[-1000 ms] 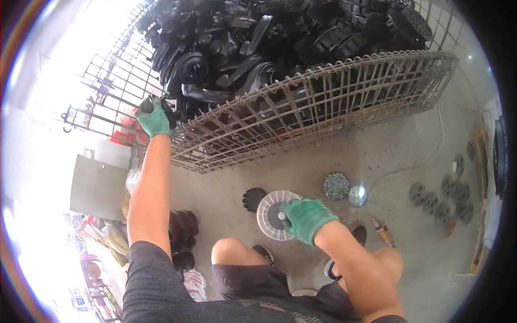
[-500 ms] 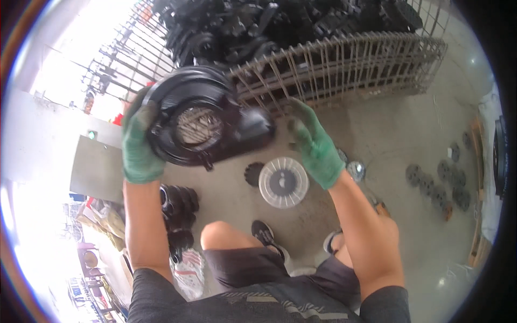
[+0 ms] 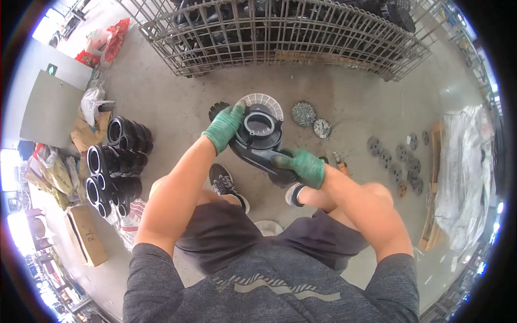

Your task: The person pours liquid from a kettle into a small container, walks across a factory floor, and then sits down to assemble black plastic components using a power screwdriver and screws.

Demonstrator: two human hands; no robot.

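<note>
A black plastic housing (image 3: 256, 142), round with a wide circular opening and a spout-like arm, is held between my gloved hands in front of my knees. My left hand (image 3: 225, 129), in a green glove, is closed on its round left rim. The spout-like end at the lower right is gripped by my right hand (image 3: 301, 166), also green-gloved, thumb on top. Below and behind the housing is a pale round ribbed disc (image 3: 266, 100), partly covered by it. Beside that, a black toothed disc (image 3: 217, 109) shows past my left hand.
A wire cage (image 3: 280, 40) full of black parts stands ahead. Stacked black housings (image 3: 116, 180) sit at the left by a cardboard box (image 3: 86, 237). Two dishes of small metal pieces (image 3: 304, 113) lie right of centre. Dark discs (image 3: 401, 161) and a wrapped pallet (image 3: 463, 177) are farther right.
The housing has come down and toward me from up by the cage, and it is turned. My right hand, open and apart before, now grips its spout end. The view has tilted down.
</note>
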